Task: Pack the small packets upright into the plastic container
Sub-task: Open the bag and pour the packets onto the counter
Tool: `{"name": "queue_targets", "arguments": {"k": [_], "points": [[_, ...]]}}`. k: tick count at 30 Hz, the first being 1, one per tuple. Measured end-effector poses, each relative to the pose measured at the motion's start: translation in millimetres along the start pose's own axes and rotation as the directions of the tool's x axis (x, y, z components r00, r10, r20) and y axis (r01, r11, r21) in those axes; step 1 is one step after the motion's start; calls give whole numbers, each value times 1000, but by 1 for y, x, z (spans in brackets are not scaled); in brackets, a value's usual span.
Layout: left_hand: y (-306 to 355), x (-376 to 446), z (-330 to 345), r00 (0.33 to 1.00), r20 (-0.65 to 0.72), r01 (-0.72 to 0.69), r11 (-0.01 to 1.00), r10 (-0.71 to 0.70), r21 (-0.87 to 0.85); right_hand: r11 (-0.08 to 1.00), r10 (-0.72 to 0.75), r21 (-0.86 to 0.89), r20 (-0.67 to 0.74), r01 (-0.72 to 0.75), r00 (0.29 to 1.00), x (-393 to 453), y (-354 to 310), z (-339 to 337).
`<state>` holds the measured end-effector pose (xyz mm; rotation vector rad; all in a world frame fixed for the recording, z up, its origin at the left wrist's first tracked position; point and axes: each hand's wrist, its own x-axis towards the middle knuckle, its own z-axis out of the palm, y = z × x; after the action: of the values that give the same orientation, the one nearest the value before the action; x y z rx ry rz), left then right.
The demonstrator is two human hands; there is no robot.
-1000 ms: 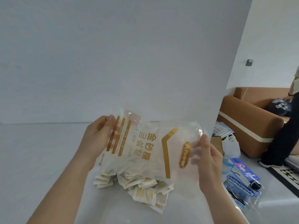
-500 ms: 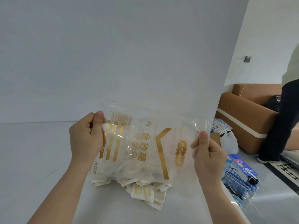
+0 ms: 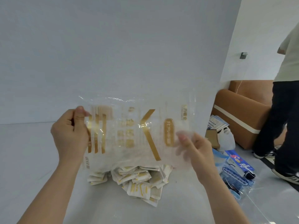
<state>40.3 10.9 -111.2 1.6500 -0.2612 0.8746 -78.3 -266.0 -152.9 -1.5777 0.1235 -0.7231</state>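
Note:
A clear plastic bag (image 3: pixel 129 131) with gold stripes and print is stretched out above the white table (image 3: pixel 24 151). My left hand (image 3: pixel 71 135) grips its left end, thumb on top. Its right end is pinched by my right hand (image 3: pixel 192 149), whose fingers show through the film. Below the bag, several small white packets (image 3: pixel 137 180) with gold marks lie in a loose heap on the table. No plastic container is in view.
A white backdrop stands behind the table. To the right, on the floor, lie blue printed packages (image 3: pixel 236 172), a white plastic bag (image 3: pixel 226 139) and a cardboard box. A brown sofa (image 3: pixel 239 113) stands beyond, and a person (image 3: pixel 284 110) walks beside it.
Both hands have pulled the bag wider and lifted it, so it hangs flat and looks empty. The heap of packets below shows more. The person on the right has stepped closer.

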Motion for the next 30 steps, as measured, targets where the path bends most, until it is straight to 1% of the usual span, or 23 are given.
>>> {"name": "queue_targets", "arguments": {"k": [1,2,3,6,8,10,11,13,15,16,20,22,24,27,30], "points": [[-2,3,-3,1000,4,15,1000,-15,3,1000,-1,0,54,1,999,-1,-1,1],[-2,5,-4,999,28,38,999,-38,-2,1000,-14,3,62,14,998,-2,-2,3],[-2,7,-4,996,62,70,997,-69,-25,999,-38,7,40,38,998,-1,-2,4],[16,5,-1,969,186,189,970,-160,-151,995,-96,19,-73,97,993,3,-5,-3],[35,0,0,940,300,229,954,-164,-196,991,-121,29,-174,128,977,8,-8,-17],[55,-13,3,896,423,236,952,-136,-194,990,-118,40,-295,136,948,10,-12,-37],[62,-21,4,874,474,227,953,-107,-203,991,-99,50,-352,124,931,11,-13,-50],[75,-43,12,846,532,157,965,-22,-211,995,-49,61,-440,85,897,13,-10,-83],[82,-64,21,836,546,61,978,58,-198,993,3,103,-486,53,874,12,-5,-110],[85,-74,27,817,570,35,980,86,-197,991,32,129,-502,38,864,11,-1,-120],[95,-116,78,659,738,-2,981,146,-193,991,106,128,-563,-40,820,2,30,-166],[96,-129,105,595,783,-39,980,178,-194,987,142,145,-602,-67,786,-5,51,-185],[96,-139,126,554,806,-70,976,209,-205,979,193,175,-643,-103,742,-16,77,-204],[96,-156,149,522,823,-61,972,224,-226,962,272,212,-711,-170,649,-39,127,-234],[94,-176,168,505,846,-56,984,172,-167,927,363,237,-763,-292,535,-68,181,-253]]}}
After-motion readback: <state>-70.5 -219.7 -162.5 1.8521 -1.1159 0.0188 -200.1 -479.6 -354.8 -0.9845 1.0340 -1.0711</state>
